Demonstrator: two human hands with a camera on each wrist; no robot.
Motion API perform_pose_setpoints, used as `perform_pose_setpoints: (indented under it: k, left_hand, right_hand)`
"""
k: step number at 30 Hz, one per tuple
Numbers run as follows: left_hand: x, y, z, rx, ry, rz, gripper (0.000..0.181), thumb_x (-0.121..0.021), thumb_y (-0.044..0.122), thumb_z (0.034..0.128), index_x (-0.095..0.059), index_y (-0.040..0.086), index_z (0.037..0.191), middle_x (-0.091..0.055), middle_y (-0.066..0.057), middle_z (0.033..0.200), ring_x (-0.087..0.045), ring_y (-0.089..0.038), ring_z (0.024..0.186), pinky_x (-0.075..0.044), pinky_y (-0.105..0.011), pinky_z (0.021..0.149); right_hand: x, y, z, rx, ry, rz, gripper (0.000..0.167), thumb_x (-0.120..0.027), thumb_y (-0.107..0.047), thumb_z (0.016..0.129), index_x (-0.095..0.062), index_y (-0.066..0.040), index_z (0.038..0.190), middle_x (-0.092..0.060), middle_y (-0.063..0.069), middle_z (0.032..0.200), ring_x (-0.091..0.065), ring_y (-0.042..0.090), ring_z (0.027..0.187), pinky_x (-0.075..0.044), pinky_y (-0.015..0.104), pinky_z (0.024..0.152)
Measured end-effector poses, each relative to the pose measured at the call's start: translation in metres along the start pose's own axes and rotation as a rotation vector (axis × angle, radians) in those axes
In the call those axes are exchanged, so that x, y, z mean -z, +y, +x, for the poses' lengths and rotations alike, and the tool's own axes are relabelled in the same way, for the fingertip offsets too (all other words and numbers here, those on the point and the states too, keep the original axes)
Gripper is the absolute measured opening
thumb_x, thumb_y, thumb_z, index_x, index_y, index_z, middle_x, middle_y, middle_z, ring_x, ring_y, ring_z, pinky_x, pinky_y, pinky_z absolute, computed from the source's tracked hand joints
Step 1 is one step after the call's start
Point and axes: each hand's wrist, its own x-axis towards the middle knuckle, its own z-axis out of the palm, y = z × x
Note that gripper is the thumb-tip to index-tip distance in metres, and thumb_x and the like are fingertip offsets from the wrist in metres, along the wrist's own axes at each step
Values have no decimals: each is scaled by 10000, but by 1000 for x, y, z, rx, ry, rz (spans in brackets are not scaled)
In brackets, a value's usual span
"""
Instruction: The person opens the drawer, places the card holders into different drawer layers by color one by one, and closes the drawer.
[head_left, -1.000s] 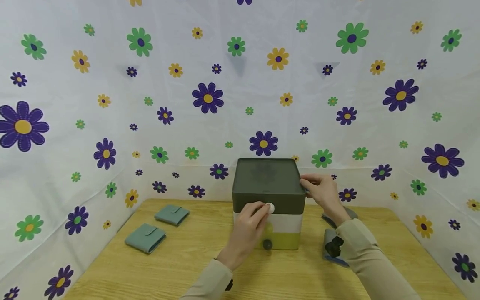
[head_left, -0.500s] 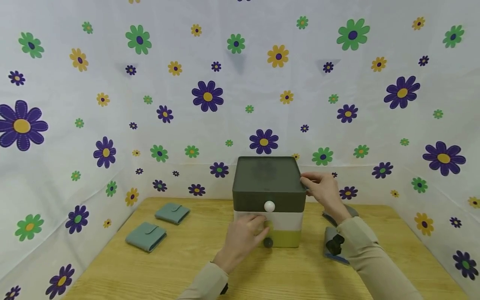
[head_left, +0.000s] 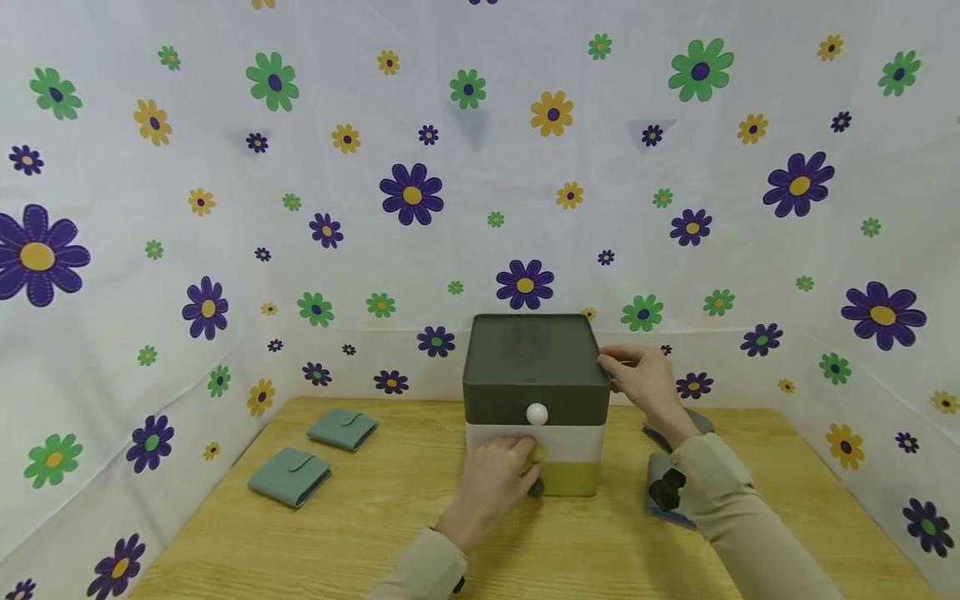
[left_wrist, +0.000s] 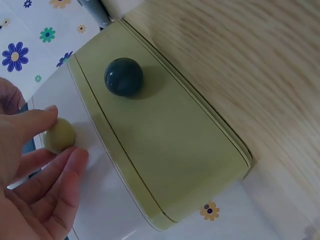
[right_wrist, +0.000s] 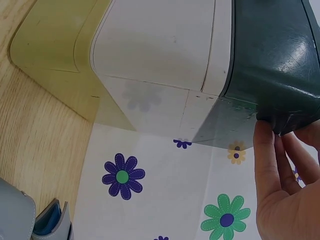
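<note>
A small three-tier drawer box (head_left: 534, 350) stands on the table, with a dark green top tier, a white middle and a yellow-green bottom. My left hand (head_left: 491, 483) is at its front, thumb and fingers round the yellow-green knob (left_wrist: 61, 136) of the white drawer. A dark round knob (left_wrist: 124, 77) sits on the bottom drawer, just below that hand. The white knob (head_left: 537, 414) on the top tier is untouched. At the upper right edge, my right hand (head_left: 651, 383) holds the dark top tier, fingertips against its underside in the right wrist view. All drawers look closed.
Two grey-green wallets (head_left: 290, 476) lie on the table's left, one behind the other. More wallet-like items (head_left: 667, 492) lie at the right, partly behind my right forearm. Flower-patterned cloth (head_left: 405, 275) encloses the wooden table (head_left: 360, 525) at the back and sides.
My left hand has gone from the white top knob down to the yellow-green middle knob and taken hold of it. The right hand stays at the box's edge.
</note>
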Motion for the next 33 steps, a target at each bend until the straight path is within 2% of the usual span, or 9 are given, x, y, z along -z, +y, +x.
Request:
perform_pose_setpoints:
  k: [4, 8, 16, 21, 25, 33]
  left_hand:
    - [-7, 2, 0, -19, 58, 46, 300, -849, 315, 750, -572, 200, 749, -562, 83, 649, -499, -68, 529, -356, -209, 444]
    - [-10, 2, -1, -45, 118, 55, 308, -868, 281, 714, -572, 198, 725, -540, 87, 635, -485, -61, 529, -385, -212, 452]
    - [-11, 0, -3, -84, 164, 74, 290, -875, 271, 690, -601, 186, 733, -564, 82, 647, -542, -77, 545, -441, -229, 459]
    - [-10, -1, -4, -128, 166, 94, 287, -854, 277, 704, -590, 171, 745, -563, 57, 664, -545, -95, 562, -440, -236, 465]
    - [-8, -1, -6, -142, 153, 87, 273, -841, 271, 721, -594, 161, 762, -582, 49, 678, -558, -99, 580, -453, -233, 484]
    - [-1, 1, -7, -181, 133, 69, 253, -814, 238, 748, -582, 142, 775, -564, 59, 653, -511, -58, 541, -406, -182, 465]
  right_hand:
    - [1, 0, -1, -9, 0, 5, 341, -585, -226, 991, -647, -53, 1277, -641, 193, 1251, -664, 115, 833, -578, 253, 723]
    - [-1, -1, -1, -19, 6, 14, 337, -588, -222, 988, -650, -54, 1273, -643, 193, 1246, -662, 110, 820, -573, 241, 710]
    - [-2, -2, -1, -7, 16, 10, 333, -592, -215, 983, -656, -51, 1266, -653, 202, 1227, -661, 94, 780, -579, 274, 717]
    - [-1, -2, -2, -9, 13, 1, 333, -588, -222, 986, -656, -57, 1267, -660, 202, 1213, -656, 94, 754, -580, 305, 726]
    - [-2, -1, -3, -10, 9, -1, 334, -585, -226, 989, -654, -59, 1270, -661, 201, 1213, -657, 90, 755, -574, 278, 710]
    - [-1, -1, -1, -3, 14, 5, 335, -590, -228, 987, -657, -56, 1267, -662, 205, 1212, -656, 84, 757, -587, 376, 770]
